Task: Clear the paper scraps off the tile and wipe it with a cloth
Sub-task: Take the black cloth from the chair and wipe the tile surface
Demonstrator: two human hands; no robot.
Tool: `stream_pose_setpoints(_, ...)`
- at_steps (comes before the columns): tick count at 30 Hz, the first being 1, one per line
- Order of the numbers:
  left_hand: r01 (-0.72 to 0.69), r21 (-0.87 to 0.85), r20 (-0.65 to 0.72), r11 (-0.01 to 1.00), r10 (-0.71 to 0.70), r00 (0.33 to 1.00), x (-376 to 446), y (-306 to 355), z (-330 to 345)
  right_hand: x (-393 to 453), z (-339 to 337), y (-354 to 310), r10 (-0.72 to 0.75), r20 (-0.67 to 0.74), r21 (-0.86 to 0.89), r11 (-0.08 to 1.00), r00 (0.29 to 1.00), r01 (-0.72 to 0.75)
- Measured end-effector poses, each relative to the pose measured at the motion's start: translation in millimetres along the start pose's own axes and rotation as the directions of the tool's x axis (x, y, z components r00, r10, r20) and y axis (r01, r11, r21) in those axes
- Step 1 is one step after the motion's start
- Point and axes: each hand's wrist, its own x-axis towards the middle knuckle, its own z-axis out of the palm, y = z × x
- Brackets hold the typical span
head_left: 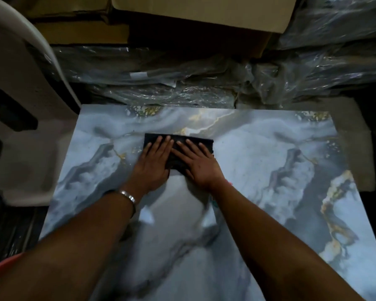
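Straight, slightly spread fingers (161, 141) of both hands press flat on a folded black cloth (178, 148): the left hand (154, 161) covers its left half, the right hand (199, 164) its right. The cloth lies on the far middle of a blue-grey marbled tile (258, 170). A silver bracelet (128, 196) circles the left wrist. Beyond the tile sit plastic-wrapped bundles (182, 79) and cardboard boxes (204, 11).

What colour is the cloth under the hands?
Black or very dark, in the head view: the cloth lies flat on the marbled tile.
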Motion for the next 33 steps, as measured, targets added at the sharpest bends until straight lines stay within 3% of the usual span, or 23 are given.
stream_pose_setpoints(8,0.060,-0.015,0.063,0.998,-0.059,0.996,98,-52,-11,99,-14,51,-0.013,0.035,0.009,1.000,0.999,0.013)
stream_pose_setpoints(16,0.065,-0.044,0.097,0.997,-0.061,0.993,93,-51,-15,98,-18,43,0.015,0.092,-0.008,1.000,0.996,-0.014)
stream_pose_setpoints(22,0.046,-0.006,0.075,0.999,-0.045,0.996,-7,-22,-2,22,-4,-11,-0.040,0.088,0.025,0.999,0.995,0.037)
stream_pose_setpoints(27,0.038,-0.063,0.112,0.997,-0.031,0.993,-117,12,7,-70,8,-90,-0.031,0.179,0.018,0.999,0.983,0.028)
stream_pose_setpoints(33,0.051,-0.120,0.175,0.991,-0.029,0.984,-267,56,4,-187,23,-200,0.019,0.184,0.050,0.998,0.983,-0.029)
